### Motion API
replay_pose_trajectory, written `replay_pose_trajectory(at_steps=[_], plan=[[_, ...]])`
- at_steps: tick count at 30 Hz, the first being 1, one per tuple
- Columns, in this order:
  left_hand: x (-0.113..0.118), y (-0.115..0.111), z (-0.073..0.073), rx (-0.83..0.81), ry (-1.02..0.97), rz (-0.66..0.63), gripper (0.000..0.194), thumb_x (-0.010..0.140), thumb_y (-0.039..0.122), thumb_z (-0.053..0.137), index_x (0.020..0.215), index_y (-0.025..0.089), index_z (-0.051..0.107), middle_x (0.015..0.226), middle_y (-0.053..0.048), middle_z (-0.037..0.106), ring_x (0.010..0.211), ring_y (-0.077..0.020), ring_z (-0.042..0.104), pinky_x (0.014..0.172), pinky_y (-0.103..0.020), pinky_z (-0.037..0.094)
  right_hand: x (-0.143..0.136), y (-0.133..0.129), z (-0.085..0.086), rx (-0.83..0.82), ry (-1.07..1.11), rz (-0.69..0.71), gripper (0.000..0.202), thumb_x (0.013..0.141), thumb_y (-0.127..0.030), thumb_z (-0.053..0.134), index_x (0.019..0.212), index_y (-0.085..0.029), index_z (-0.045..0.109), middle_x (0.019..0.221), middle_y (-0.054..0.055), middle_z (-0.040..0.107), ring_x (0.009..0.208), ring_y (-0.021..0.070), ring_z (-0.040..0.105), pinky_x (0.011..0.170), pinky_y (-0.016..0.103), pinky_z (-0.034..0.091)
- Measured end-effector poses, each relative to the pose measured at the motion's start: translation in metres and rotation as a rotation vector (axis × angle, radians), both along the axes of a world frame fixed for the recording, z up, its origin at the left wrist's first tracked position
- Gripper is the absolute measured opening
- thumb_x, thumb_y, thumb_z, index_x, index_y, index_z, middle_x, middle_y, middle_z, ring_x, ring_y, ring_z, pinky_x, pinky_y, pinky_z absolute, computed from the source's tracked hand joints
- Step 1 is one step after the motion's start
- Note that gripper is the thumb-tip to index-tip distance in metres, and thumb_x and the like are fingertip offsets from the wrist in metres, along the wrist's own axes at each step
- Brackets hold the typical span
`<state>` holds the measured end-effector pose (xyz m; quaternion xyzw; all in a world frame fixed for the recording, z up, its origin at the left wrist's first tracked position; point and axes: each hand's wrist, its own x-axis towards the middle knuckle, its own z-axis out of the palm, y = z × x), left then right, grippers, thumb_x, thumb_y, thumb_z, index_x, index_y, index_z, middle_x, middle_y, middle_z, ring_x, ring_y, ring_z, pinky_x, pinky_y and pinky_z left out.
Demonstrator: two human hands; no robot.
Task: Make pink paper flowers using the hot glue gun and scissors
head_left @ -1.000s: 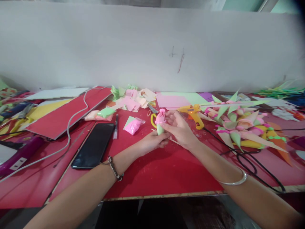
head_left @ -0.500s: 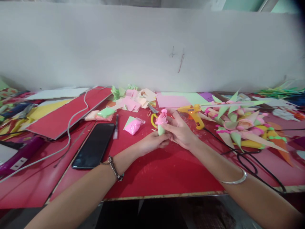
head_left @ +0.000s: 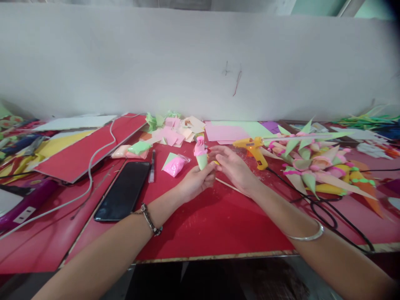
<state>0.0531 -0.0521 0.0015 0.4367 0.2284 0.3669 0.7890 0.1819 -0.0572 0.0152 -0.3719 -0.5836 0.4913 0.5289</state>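
Observation:
My left hand (head_left: 197,182) is closed around the pale green cone-shaped base of a small craft flower (head_left: 200,153). A pink, swirled top stands upright above the fingers. My right hand (head_left: 235,168) is just to the right, its fingers loosely curved and apart, with nothing visible in them. Between the two hands a bit of yellow shows, seemingly a scissors handle, mostly hidden. A thin pale stick (head_left: 231,186) lies on the red table under my right hand.
A yellow glue gun (head_left: 254,150) with a black cord lies right of my hands, beside a heap of paper flowers (head_left: 308,160). To the left are a phone (head_left: 123,191), a pen (head_left: 151,166) and a bag of pink clay (head_left: 175,166). Paper pieces (head_left: 171,132) lie behind.
My left hand has moved the flower slightly left. My right hand has come away from it, its fingers now apart. The pale stick has come into view.

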Motion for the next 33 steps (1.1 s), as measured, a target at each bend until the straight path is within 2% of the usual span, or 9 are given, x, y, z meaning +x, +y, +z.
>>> replay_pose_trajectory(at_steps=[2, 4, 10, 18, 28, 33], plan=[[0.0, 0.002, -0.001, 0.005, -0.039, 0.064, 0.026, 0.077, 0.035, 0.053, 0.064, 0.015, 0.043, 0.047, 0.009, 0.023, 0.041, -0.0024, 0.02, 0.04, -0.017, 0.017, 0.0, 0.0, 0.0, 0.057, -0.166, -0.054, 0.019, 0.073, -0.034, 0.055, 0.087, -0.021, 0.057, 0.088, 0.002, 0.057, 0.08, 0.0126, 0.053, 0.072, 0.027, 0.044], [0.0, 0.004, -0.003, 0.012, -0.055, 0.114, 0.028, 0.077, 0.035, 0.053, 0.062, 0.015, 0.04, 0.046, 0.009, 0.024, 0.041, -0.0024, 0.021, 0.04, -0.016, 0.018, 0.0, -0.001, 0.0, 0.124, -0.293, -0.081, 0.017, 0.074, -0.031, 0.053, 0.086, -0.02, 0.06, 0.09, 0.004, 0.057, 0.086, 0.015, 0.053, 0.077, 0.03, 0.043], [0.001, 0.003, -0.003, 0.011, -0.016, 0.158, 0.026, 0.075, 0.037, 0.054, 0.066, 0.013, 0.046, 0.045, 0.009, 0.026, 0.041, -0.0021, 0.023, 0.04, -0.015, 0.019, 0.001, -0.004, -0.001, 0.417, -0.514, -0.226, 0.01, 0.075, -0.022, 0.053, 0.077, -0.021, 0.062, 0.081, 0.003, 0.054, 0.076, 0.0143, 0.053, 0.068, 0.028, 0.044], [0.0, 0.005, -0.003, 0.0, -0.036, 0.201, 0.029, 0.072, 0.032, 0.059, 0.06, 0.015, 0.039, 0.046, 0.009, 0.024, 0.04, -0.0022, 0.022, 0.039, -0.016, 0.018, 0.003, -0.003, -0.002, 0.529, -0.622, -0.314, 0.013, 0.077, -0.021, 0.053, 0.08, -0.023, 0.065, 0.082, 0.002, 0.058, 0.076, 0.0149, 0.054, 0.068, 0.029, 0.044], [0.0, 0.003, -0.001, 0.004, -0.078, 0.206, 0.027, 0.071, 0.03, 0.06, 0.061, 0.015, 0.04, 0.047, 0.009, 0.023, 0.041, -0.002, 0.024, 0.039, -0.016, 0.019, -0.004, -0.009, 0.001, 0.495, -0.484, -0.373, 0.011, 0.077, -0.022, 0.051, 0.074, -0.022, 0.062, 0.075, 0.002, 0.057, 0.072, 0.0142, 0.054, 0.064, 0.028, 0.044], [-0.001, 0.003, -0.001, 0.031, -0.061, 0.217, 0.028, 0.072, 0.03, 0.06, 0.061, 0.015, 0.039, 0.048, 0.009, 0.024, 0.041, -0.0019, 0.024, 0.039, -0.016, 0.019, 0.008, -0.001, 0.006, 0.317, -0.227, -0.474, 0.01, 0.075, -0.028, 0.055, 0.075, -0.02, 0.06, 0.073, 0.002, 0.061, 0.065, 0.0131, 0.055, 0.06, 0.027, 0.046]])
